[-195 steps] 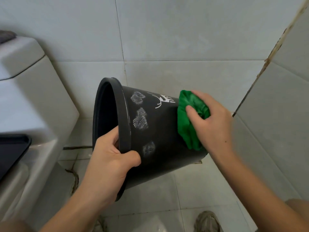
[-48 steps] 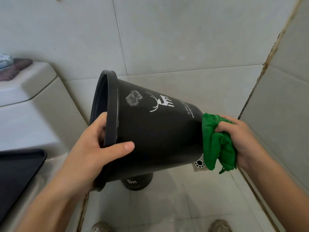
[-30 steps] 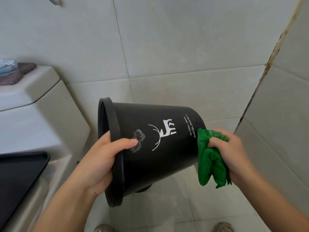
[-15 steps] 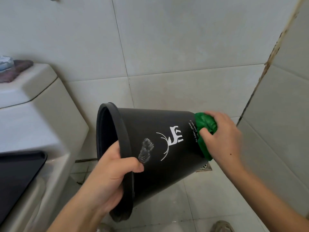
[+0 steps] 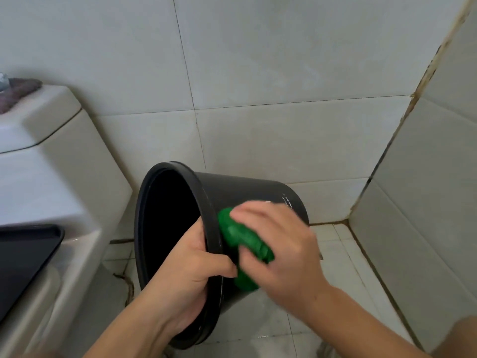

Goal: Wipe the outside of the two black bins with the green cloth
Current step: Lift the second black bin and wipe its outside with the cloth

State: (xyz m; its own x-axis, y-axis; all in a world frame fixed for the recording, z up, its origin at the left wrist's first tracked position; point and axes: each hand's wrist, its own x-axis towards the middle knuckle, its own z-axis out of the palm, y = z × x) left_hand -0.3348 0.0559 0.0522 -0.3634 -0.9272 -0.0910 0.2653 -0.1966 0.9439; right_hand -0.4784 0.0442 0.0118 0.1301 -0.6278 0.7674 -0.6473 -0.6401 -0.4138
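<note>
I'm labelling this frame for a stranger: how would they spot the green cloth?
Start at the white toilet on the left; beside it a black bin is held tilted. Against its side by the rim, the right hand presses the green cloth, the only bright green thing.

Toilet (image 5: 51, 177) left, bin (image 5: 247, 192) right of it, cloth (image 5: 242, 236) on bin's side

A white toilet cistern (image 5: 46, 161) stands at the left against the tiled wall (image 5: 258, 60). On its lid (image 5: 38, 117) lies a dark purplish cloth (image 5: 18, 90), with something pale blue just beside it at the frame's edge. Below the cistern, the black toilet seat lid (image 5: 23, 257) shows at the lower left. The floor tiles (image 5: 343, 267) are pale, with dark, stained grout, and brown staining runs up the wall corner (image 5: 423, 81) at the right.
</note>
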